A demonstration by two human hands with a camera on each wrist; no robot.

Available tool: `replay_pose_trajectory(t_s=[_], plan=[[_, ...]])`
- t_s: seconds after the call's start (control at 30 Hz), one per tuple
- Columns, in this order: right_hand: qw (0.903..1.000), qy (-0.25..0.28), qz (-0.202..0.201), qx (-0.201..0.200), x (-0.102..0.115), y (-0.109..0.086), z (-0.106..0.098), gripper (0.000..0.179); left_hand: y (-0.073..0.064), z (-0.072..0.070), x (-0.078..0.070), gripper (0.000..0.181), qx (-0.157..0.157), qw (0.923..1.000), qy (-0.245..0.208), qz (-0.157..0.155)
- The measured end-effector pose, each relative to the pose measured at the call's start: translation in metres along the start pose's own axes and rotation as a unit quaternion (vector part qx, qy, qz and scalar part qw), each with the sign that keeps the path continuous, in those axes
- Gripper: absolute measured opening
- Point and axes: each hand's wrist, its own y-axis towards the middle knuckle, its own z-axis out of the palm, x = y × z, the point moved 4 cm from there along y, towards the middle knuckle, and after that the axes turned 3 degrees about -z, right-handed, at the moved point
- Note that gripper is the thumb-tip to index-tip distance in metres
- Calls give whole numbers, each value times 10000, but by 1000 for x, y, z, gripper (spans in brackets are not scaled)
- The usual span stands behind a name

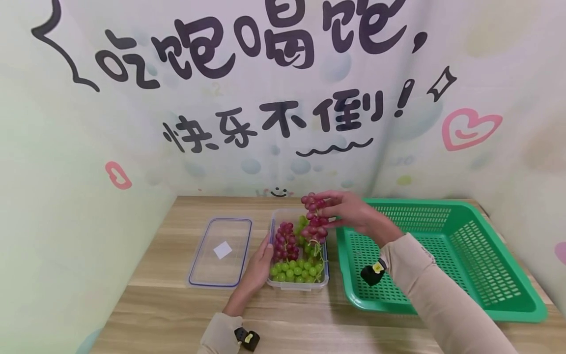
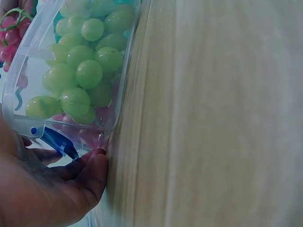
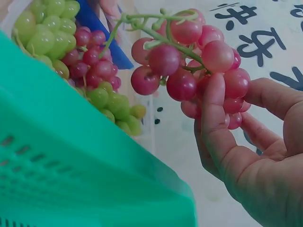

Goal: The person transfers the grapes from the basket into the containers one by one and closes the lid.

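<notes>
My right hand (image 1: 347,211) holds a bunch of red grapes (image 3: 163,61) by its berries, with the green stem bare. In the head view this bunch (image 1: 315,216) hangs over the back right of a clear plastic container (image 1: 298,286). Inside the container are green grapes (image 1: 295,269) at the front, another red bunch (image 1: 285,241) at the left and more green grapes at the back right, partly hidden. At the container's left side, my left hand (image 1: 258,265) grips the wall. The left wrist view shows its fingers (image 2: 92,177) beside a blue latch (image 2: 59,142) at the lower corner.
A green perforated basket (image 1: 446,241) stands right of the container, under my right forearm. Left of the container lies a clear lid (image 1: 221,268) with a blue seal and a white label (image 1: 223,250). A printed wall sheet (image 1: 239,172) rises behind the wooden table (image 1: 177,314).
</notes>
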Motion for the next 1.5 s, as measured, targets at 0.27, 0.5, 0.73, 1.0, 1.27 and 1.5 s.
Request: replay_pose_trajectory(t_s=[0.27, 0.5, 0.73, 1.0, 1.27, 1.5], plan=[[10000, 4, 90, 41, -6, 7, 12, 44, 0, 1, 0, 52, 12, 10000, -23, -1], [9999, -105, 43, 69, -12, 12, 28, 44, 1, 1, 0, 52, -26, 10000, -31, -14], [9996, -276, 38, -84, -22, 21, 47, 46, 0, 0, 0, 52, 9, 10000, -21, 49], [9986, -416, 267, -184, -33, 28, 60, 53, 1, 0, -1, 51, 0, 10000, -27, 95], [9970, -739, 207, -48, -33, 25, 64, 52, 0, 0, -1, 51, -12, 9999, -5, 111], [9880, -1511, 185, -252, -24, 16, 62, 42, 0, 0, 0, 52, -8, 10000, 9, 66]])
